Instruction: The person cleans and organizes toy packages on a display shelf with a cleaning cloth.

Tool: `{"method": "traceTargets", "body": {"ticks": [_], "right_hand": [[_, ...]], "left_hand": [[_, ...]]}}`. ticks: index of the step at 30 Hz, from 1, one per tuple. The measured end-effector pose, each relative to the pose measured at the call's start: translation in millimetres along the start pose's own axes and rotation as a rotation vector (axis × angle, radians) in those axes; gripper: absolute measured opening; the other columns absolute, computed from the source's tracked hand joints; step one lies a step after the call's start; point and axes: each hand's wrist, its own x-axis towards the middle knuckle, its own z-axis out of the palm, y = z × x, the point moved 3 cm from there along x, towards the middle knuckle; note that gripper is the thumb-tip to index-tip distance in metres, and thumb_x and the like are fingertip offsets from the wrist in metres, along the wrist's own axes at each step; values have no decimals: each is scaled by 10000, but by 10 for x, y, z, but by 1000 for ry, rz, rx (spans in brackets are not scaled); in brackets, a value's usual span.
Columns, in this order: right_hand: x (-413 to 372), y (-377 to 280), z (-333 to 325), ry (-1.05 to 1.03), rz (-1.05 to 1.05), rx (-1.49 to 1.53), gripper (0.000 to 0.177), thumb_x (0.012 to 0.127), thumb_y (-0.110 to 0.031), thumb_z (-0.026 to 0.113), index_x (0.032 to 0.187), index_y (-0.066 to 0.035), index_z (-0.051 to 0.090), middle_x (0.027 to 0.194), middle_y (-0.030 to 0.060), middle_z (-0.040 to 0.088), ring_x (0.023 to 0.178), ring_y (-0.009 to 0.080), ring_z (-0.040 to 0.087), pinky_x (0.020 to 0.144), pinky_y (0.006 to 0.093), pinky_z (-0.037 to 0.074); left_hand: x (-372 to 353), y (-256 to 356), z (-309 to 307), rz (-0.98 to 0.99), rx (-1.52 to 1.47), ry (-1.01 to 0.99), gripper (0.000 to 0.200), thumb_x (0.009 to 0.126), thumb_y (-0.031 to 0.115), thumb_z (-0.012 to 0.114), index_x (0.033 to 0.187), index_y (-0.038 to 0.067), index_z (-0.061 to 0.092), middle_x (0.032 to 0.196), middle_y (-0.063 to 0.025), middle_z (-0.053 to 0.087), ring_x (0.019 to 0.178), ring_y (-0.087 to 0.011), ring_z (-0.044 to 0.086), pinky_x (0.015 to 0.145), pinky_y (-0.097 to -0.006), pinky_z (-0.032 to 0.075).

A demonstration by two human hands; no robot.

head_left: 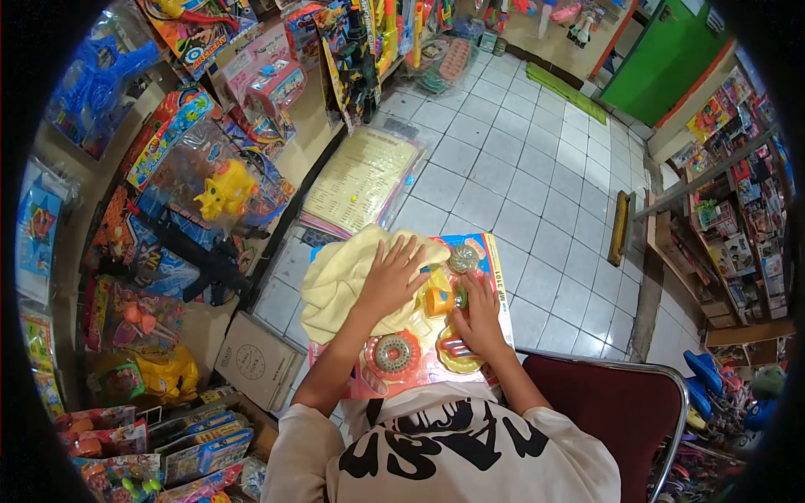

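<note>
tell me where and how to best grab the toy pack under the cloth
Probably pinch the pack by the upper part of its right edge, coming from the right: that printed strip looks flat and bare, while toys bulge further in and the cloth covers the upper left.

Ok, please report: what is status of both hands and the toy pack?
Left hand spread on yellow cloth. Right hand on toy pack. Yellow cloth covers pack's upper left.

soft glare on floor tiles (524, 180)
</note>
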Motion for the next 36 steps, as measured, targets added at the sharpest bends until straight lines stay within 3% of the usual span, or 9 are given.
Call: {"method": "traceTargets", "body": {"ticks": [6,15,18,20,22,24,30,31,36], "right_hand": [[-3,26,16,7,-12,9,668,800,-229,566,1394,-73,304,1460,150,279,1374,405,149,1074,595,114],[2,30,25,-16,-6,-11,635,836,-242,552,1390,-67,294,1461,153,278,1389,396,137,1095,548,106],[-5,21,21,-5,-13,-10,632,833,-237,555,1386,-68,299,1458,152,283,1388,398,140,1092,553,110],[6,28,7,8,-16,-7,629,831,-231,556,1383,-68,302,1456,152,284,1387,399,140,1089,557,114],[-7,39,25,16,-15,-1,625,829,-224,558,1379,-67,305,1456,151,285,1386,401,140,1087,561,117],[-5,27,17,7,-11,-12,624,827,-219,558,1378,-68,306,1453,151,288,1385,403,143,1086,562,121],[14,-5,6,2,-9,-9,618,826,-214,557,1376,-72,314,1450,153,294,1382,405,152,1085,559,129],[16,-4,3,1,-9,-8,617,826,-213,556,1376,-73,315,1450,153,294,1382,405,153,1085,559,130],[-13,42,0,2,-19,2,625,822,-220,561,1379,-80,315,1450,142,297,1380,402,162,1089,551,124]], "left_hand": [[-33,59,67,-72,125,-43,392,898,337,533,1207,101,573,1355,-93,457,1338,-286,314,1097,-571,144],[-77,29,-187,-41,-70,-29,273,906,308,533,1018,105,678,1375,-53,431,1397,-277,177,1085,-624,56],[-33,-63,-357,-79,-168,-48,235,899,259,549,961,81,688,1323,-73,478,1342,-294,292,1088,-602,105],[-56,-311,-257,-337,-701,202,213,893,228,554,932,70,691,1275,-88,513,1267,-306,379,1086,-573,151],[-9,-339,-397,-401,-745,356,192,886,195,557,908,60,691,1230,-101,541,1195,-312,446,1082,-544,191],[75,-271,-697,-263,-297,404,171,878,162,560,891,53,691,1188,-110,563,1126,-311,494,1076,-516,225],[209,-100,28,35,-95,-22,482,939,322,455,1365,102,402,1368,-101,448,1251,-271,417,1086,-461,240],[213,-46,113,25,-219,-159,520,936,301,465,1398,92,349,1396,-83,420,1261,-271,407,1073,-425,273],[163,-68,118,45,-263,-195,518,906,271,527,1382,114,395,1375,-82,451,1234,-274,437,1027,-384,344]]}}
